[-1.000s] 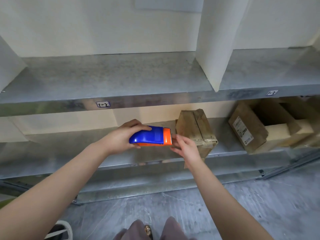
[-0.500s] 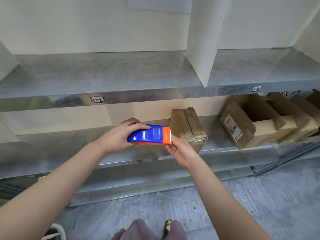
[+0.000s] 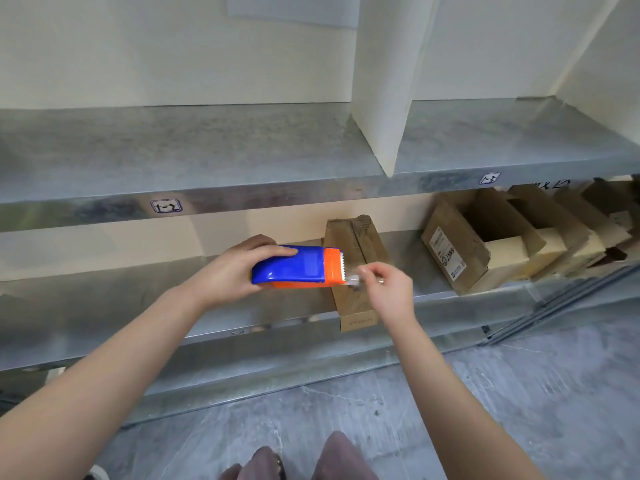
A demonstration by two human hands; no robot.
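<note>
My left hand [image 3: 231, 276] grips a blue and orange tape dispenser [image 3: 298, 267] held level in front of the lower shelf, its toothed cutter pointing right. My right hand [image 3: 389, 289] pinches the clear tape end [image 3: 355, 280] right at the cutter. Behind both hands a closed brown cardboard box [image 3: 356, 244] stands on the lower metal shelf [image 3: 104, 299], its near end sticking out past the shelf edge.
An upper metal shelf [image 3: 207, 150] carries a white upright divider [image 3: 381, 98] and labels on its front lip. Several open cardboard boxes [image 3: 485, 244] sit on the lower shelf at the right. Grey stone floor [image 3: 519, 393] lies below, with my knees at the bottom edge.
My right hand has risen from under the dispenser's cutter and now pinches the tape end beside it. The view has shifted right; my left hand keeps its hold.
</note>
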